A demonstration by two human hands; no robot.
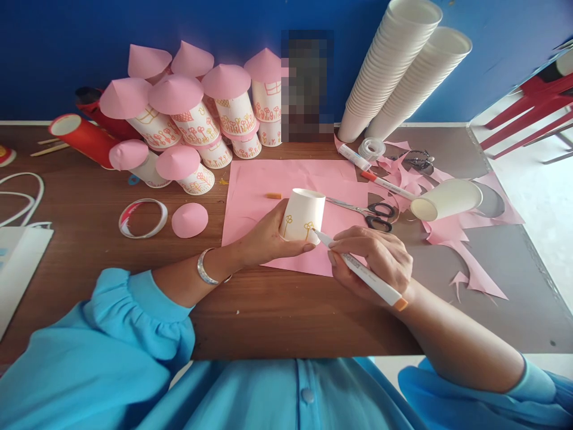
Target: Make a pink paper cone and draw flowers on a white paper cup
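Observation:
My left hand [273, 236] is closed around a white paper cup [308, 206], which tilts a little above pink paper [250, 203]. Yellow-orange flowers with stems are drawn on the cup's side. Between the fingers of my right hand [376, 257] is a white marker [371, 280] with an orange end, its tip at one flower on the cup. An orange marker cap [273, 196] lies on the pink paper behind the cup. Scissors with black handles [379, 216] rest just right of the cup, partly on the paper.
Decorated cup towers with pink cone roofs [176, 95] crowd the back left. Tall cup stacks [394, 65] lean at the back right. Pink scraps [474, 263], a lying cup [447, 200] and a red-capped marker [387, 185] lie right. A tape roll [143, 219] and paper cone [190, 220] lie left.

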